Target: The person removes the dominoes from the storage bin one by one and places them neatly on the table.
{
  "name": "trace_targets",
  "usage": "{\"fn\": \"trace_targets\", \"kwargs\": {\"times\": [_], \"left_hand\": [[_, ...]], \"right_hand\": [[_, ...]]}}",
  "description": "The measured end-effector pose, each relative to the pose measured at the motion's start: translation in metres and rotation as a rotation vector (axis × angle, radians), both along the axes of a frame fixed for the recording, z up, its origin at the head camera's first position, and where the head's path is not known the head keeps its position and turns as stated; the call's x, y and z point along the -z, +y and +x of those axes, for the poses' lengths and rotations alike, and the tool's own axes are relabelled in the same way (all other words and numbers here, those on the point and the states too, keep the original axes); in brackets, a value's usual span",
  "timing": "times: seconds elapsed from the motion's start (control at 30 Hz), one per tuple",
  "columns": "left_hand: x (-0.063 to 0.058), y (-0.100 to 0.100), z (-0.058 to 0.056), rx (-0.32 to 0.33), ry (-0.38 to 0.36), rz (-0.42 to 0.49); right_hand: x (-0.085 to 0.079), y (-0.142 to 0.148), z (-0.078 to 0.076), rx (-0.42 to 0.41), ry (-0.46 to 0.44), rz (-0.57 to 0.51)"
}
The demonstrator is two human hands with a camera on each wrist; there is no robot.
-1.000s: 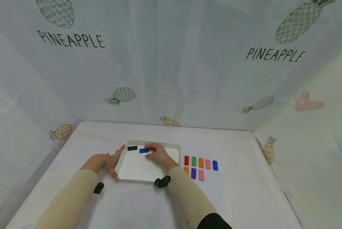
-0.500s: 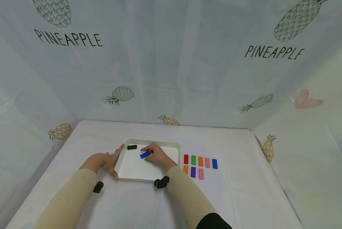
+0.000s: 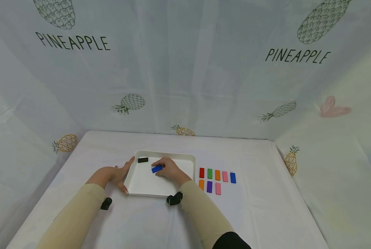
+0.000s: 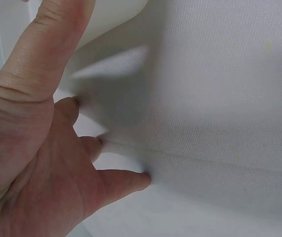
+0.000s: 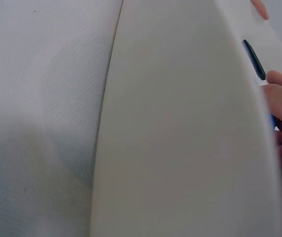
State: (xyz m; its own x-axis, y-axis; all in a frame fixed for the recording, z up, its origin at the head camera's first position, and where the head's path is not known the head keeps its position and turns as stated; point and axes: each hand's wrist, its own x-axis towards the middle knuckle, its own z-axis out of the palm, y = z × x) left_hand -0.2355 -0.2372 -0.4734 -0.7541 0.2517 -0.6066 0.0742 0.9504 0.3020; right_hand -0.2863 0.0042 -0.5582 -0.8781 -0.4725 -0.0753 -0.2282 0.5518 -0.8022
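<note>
A shallow white tray (image 3: 143, 185) lies on the table, its side wall (image 5: 180, 123) filling much of the right wrist view. Along the tray's left side my left hand (image 3: 118, 175) has its fingers and thumb spread, touching the rim. Over the tray floor, my right hand (image 3: 172, 171) pinches a small blue rectangular block (image 3: 156, 169) by its right end; in the right wrist view my fingers hide most of it. A matching black block (image 3: 143, 160) lies in the tray's back left corner. In the left wrist view my left hand (image 4: 57, 158) shows straight fingers.
Right of the tray, several blocks lie in two rows, among them a red block (image 3: 202, 173), a green block (image 3: 210, 173), a purple block (image 3: 209, 187) and a blue one (image 3: 233, 177). A white cloth covers the table (image 3: 250, 207); pineapple-printed curtains (image 3: 185, 79) surround it.
The right hand has drawn the blue block toward the front of the tray, away from the black block's row, and the block is now tilted. The left hand has stayed on the tray.
</note>
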Motion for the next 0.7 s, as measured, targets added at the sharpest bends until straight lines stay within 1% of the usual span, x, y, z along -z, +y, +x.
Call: {"fn": "trace_targets", "kwargs": {"times": [0.13,0.3,0.57,0.7], "left_hand": [[0.0037,-0.0017,-0.0016,-0.009,-0.001,0.003],[0.0065,-0.0029,-0.0022,-0.011,0.003,0.003],[0.0021,-0.0008,0.0003,-0.001,0.006,0.008],[0.0014,-0.0019,0.0012,0.002,0.006,0.017]], "right_hand": [[-0.0023,0.0004,0.0020,0.002,-0.006,0.010],[-0.0044,0.0016,0.0039,0.001,-0.016,-0.007],[-0.0064,0.0054,0.0074,0.016,-0.061,-0.091],[-0.0055,0.0062,0.0076,0.001,-0.088,-0.096]]}}
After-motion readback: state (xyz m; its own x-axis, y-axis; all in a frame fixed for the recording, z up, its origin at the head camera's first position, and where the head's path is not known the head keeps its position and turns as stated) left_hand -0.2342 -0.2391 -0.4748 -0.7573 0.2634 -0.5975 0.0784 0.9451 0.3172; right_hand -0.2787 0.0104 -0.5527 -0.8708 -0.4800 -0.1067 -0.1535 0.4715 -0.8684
